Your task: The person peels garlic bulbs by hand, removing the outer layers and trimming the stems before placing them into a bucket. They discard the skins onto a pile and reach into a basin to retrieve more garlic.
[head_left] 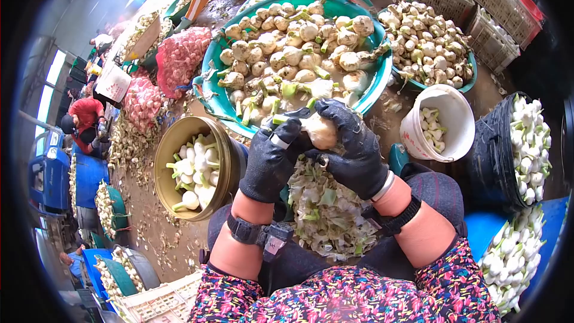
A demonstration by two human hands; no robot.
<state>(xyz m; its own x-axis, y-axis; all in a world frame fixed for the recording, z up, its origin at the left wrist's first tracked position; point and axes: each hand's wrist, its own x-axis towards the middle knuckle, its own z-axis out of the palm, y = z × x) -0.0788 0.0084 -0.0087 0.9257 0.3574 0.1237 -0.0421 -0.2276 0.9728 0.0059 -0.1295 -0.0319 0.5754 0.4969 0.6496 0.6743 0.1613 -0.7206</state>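
Both of my hands wear black gloves and meet in front of me at the rim of a large teal tub [208, 75]. My right hand [354, 152] is closed around a pale garlic bulb [321, 131]. Beside it, my left hand [266, 158] is closed at the bulb's green stem end, with a white band round one finger. A small light spot shows under the right fingers, too small to make out. The teal tub holds many unpeeled garlic bulbs [293, 55] with cut stems. Below my hands lies a heap of peeled skins [332, 212] between my knees.
A tan bucket [160, 170] with clean white bulbs stands left. To the right are a white bucket [463, 122], a black bin [490, 155] of peeled bulbs and another tub [472, 78] of bulbs. Crates [433, 3] and red net sacks [182, 57] stand beyond. Other people work nearby.
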